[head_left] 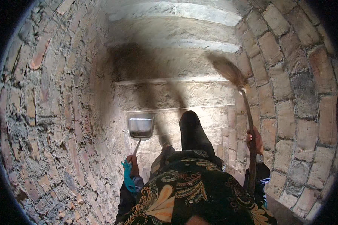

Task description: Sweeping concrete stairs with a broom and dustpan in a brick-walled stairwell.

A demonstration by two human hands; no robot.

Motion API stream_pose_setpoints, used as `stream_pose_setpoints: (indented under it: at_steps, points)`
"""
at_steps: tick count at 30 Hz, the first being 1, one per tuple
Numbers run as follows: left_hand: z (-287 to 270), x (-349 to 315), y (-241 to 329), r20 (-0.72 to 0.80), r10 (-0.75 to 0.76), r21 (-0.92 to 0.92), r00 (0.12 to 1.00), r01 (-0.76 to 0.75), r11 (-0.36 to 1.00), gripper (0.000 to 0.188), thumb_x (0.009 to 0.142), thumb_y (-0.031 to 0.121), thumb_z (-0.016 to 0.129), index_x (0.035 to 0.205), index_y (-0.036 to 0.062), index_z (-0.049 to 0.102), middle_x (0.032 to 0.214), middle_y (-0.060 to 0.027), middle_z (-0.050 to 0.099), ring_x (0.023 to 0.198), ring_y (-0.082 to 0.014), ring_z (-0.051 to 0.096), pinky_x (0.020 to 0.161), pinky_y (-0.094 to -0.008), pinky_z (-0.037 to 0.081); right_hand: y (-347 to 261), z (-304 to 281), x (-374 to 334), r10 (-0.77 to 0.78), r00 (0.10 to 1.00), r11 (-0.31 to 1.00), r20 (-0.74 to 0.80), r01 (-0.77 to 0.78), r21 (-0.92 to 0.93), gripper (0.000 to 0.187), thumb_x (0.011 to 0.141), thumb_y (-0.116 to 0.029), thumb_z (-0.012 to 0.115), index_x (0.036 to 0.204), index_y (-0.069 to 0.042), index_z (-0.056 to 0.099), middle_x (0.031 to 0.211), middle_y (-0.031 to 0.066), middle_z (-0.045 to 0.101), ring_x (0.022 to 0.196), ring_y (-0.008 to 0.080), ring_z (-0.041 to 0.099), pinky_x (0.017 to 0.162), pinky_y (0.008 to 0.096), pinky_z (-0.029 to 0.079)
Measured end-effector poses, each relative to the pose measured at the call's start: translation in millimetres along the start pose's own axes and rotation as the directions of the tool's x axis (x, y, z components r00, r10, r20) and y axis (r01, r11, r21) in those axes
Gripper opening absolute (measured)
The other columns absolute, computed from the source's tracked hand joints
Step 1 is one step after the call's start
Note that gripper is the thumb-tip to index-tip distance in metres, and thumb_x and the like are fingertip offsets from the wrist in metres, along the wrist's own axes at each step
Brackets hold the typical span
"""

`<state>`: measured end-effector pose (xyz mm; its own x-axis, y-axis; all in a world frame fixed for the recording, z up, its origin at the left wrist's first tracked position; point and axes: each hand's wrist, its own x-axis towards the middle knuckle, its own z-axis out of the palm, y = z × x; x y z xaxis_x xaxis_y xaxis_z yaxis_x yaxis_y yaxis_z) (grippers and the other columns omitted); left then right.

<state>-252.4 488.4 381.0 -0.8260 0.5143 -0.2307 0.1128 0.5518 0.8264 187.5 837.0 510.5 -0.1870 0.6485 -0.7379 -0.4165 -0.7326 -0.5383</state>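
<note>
My left hand point(132, 161) is closed around the thin handle of a dustpan point(141, 134), which hangs over the stone steps close to the left wall. A teal cloth or plastic strip point(128, 176) dangles at that wrist. On the other side, my right hand point(257, 141) grips the long dark handle of a straw broom point(231, 71). The broom is held bristles up and forward, its brush end near the right wall and blurred. Some dark matter seems to lie in the dustpan, too dim to make out.
Stone steps point(176, 37) rise ahead between a rough brick wall point(56, 112) on the left and a brick wall point(296, 93) on the right. My dark-clothed leg point(191, 131) is raised in front of me. Shadows fall across the steps.
</note>
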Motion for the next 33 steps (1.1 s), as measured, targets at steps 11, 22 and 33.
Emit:
stream_pose_setpoints:
  at_steps: [11,22,33]
  points:
    - [-0.2,-6.8,43.3,-0.016,-0.564,-0.300,0.826,0.534,0.790,0.031,0.079,0.028,0.053,0.086,-0.0019,0.052,0.058,-0.0127,0.054,0.043,-0.0232,0.055,0.040,-0.0306,0.048,-87.0,54.9,106.6,0.095,0.987,0.976,-0.129,-0.117,-0.182,0.034,0.086,-0.034,0.045,0.082,0.000,0.050,0.055,0.0000,0.049,0.042,0.0072,0.047,0.037,0.0194,0.043]
    - [-11.5,-49.7,224.5,-0.149,-0.547,-0.469,0.824,0.428,0.773,0.030,0.077,0.027,0.056,0.079,-0.0022,0.054,0.055,-0.0093,0.050,0.040,-0.0168,0.050,0.037,-0.0282,0.047,-150.7,40.8,131.8,0.295,0.954,0.951,0.044,-0.289,-0.113,0.036,0.086,-0.033,0.043,0.085,0.002,0.051,0.060,0.0028,0.052,0.047,0.0089,0.051,0.044,0.0209,0.048]
    - [-24.8,-20.0,275.8,-0.215,-0.425,-0.452,0.879,0.296,0.841,0.026,0.078,0.023,0.055,0.077,-0.0025,0.055,0.059,-0.0105,0.052,0.048,-0.0161,0.051,0.039,-0.0266,0.046,-156.2,18.7,171.9,0.530,0.817,0.844,0.226,-0.534,-0.050,0.041,0.083,-0.037,0.048,0.089,0.003,0.051,0.063,0.0061,0.056,0.052,0.0113,0.056,0.046,0.0211,0.049]
